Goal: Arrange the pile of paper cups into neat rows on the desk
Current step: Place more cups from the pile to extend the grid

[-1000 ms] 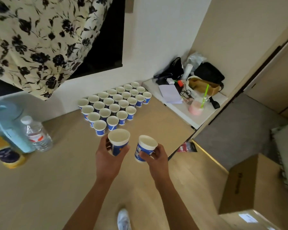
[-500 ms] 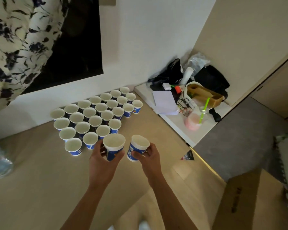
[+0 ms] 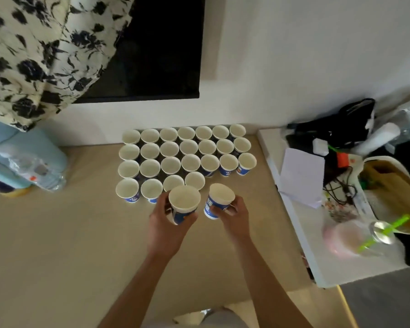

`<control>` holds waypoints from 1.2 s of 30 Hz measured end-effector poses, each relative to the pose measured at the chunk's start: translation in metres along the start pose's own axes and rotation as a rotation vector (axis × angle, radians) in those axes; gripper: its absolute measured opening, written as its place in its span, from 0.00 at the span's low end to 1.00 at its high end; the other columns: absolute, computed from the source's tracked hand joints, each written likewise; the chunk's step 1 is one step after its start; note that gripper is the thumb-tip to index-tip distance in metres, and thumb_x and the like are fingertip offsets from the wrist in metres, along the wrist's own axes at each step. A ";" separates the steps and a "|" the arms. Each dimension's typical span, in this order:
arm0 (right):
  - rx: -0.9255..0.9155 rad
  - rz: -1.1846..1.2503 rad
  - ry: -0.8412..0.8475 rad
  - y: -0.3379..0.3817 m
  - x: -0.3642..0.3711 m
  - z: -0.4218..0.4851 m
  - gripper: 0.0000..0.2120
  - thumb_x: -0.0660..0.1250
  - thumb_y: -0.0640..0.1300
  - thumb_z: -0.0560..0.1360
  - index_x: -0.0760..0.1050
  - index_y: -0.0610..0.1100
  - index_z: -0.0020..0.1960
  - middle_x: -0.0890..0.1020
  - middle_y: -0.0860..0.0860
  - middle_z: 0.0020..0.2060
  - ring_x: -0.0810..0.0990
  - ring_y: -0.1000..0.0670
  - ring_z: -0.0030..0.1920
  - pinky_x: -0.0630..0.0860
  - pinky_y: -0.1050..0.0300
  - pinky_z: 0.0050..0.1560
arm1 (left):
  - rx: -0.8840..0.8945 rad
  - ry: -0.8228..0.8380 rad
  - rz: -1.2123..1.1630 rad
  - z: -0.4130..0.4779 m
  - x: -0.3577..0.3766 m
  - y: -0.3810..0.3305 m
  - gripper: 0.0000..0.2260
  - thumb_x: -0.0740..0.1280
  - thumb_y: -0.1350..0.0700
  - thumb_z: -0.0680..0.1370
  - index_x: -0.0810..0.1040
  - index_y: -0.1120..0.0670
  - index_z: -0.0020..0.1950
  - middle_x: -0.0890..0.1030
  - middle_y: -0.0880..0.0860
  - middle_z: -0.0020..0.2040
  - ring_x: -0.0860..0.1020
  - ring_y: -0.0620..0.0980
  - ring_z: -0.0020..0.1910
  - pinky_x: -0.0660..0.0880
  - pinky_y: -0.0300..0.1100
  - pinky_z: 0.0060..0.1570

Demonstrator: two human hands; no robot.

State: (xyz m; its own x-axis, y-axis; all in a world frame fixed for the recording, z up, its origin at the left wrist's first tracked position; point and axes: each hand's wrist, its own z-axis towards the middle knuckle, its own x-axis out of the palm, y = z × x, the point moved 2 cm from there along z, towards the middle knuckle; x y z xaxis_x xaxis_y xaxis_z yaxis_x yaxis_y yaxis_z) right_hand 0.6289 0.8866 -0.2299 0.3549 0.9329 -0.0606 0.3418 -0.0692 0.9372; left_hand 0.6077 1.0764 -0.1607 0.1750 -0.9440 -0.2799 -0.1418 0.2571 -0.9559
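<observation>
Several blue-and-white paper cups [image 3: 189,147] stand upright in rows on the beige desk [image 3: 57,245], against the wall. The front row is shorter than the others. My left hand [image 3: 166,226] grips one paper cup [image 3: 184,202] just in front of that short row. My right hand [image 3: 232,216] holds a second paper cup [image 3: 219,200] beside it, to the right of the front row's end. Both held cups are upright and open side up.
A light-blue container [image 3: 21,157] and a plastic water bottle [image 3: 33,171] sit at the desk's left. A white side table [image 3: 317,268] on the right carries papers [image 3: 301,176], cables, bags and a pink drink with a green straw [image 3: 355,237]. A floral curtain [image 3: 33,55] hangs upper left.
My view has swung left and nearer the desk. Both hands, each with its cup, have moved forward to the front row of cups.
</observation>
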 end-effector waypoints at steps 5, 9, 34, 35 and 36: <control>-0.022 -0.075 0.057 -0.005 -0.013 0.044 0.25 0.79 0.30 0.66 0.74 0.39 0.59 0.82 0.47 0.54 0.82 0.57 0.50 0.77 0.69 0.42 | 0.003 -0.073 0.037 -0.004 0.026 -0.008 0.25 0.79 0.53 0.65 0.77 0.48 0.59 0.83 0.43 0.51 0.82 0.45 0.52 0.80 0.44 0.54; -0.039 -0.139 0.106 -0.017 -0.014 0.070 0.25 0.80 0.34 0.65 0.75 0.44 0.57 0.82 0.50 0.53 0.82 0.53 0.52 0.76 0.70 0.42 | 0.007 -0.134 0.035 -0.008 0.040 -0.011 0.24 0.79 0.54 0.66 0.77 0.49 0.59 0.83 0.45 0.52 0.82 0.49 0.53 0.80 0.50 0.56; -0.114 -0.265 0.202 -0.060 0.021 0.151 0.31 0.78 0.36 0.64 0.68 0.52 0.60 0.79 0.52 0.55 0.79 0.51 0.55 0.78 0.45 0.62 | -0.075 -0.251 0.081 -0.038 0.054 0.003 0.27 0.78 0.54 0.65 0.77 0.51 0.63 0.83 0.43 0.54 0.81 0.45 0.56 0.78 0.42 0.58; -0.120 -0.266 0.205 -0.059 0.021 0.153 0.31 0.78 0.36 0.64 0.68 0.54 0.60 0.79 0.52 0.55 0.79 0.51 0.55 0.78 0.45 0.62 | -0.077 -0.248 0.078 -0.038 0.054 0.003 0.27 0.78 0.54 0.65 0.77 0.51 0.63 0.83 0.43 0.54 0.81 0.45 0.56 0.78 0.41 0.58; -0.124 -0.270 0.207 -0.060 0.022 0.154 0.32 0.78 0.37 0.63 0.68 0.54 0.59 0.79 0.52 0.56 0.79 0.51 0.55 0.78 0.45 0.62 | -0.078 -0.247 0.078 -0.037 0.054 0.003 0.27 0.79 0.54 0.65 0.77 0.51 0.63 0.83 0.42 0.54 0.81 0.45 0.56 0.78 0.41 0.58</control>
State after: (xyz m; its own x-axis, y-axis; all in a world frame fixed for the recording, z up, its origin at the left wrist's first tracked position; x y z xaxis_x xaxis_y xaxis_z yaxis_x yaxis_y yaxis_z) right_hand 0.7499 0.8565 -0.3401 0.0783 0.9643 -0.2528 0.2867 0.2211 0.9322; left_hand 0.5805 1.0181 -0.1750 0.3913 -0.8403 -0.3751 -0.2375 0.3015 -0.9234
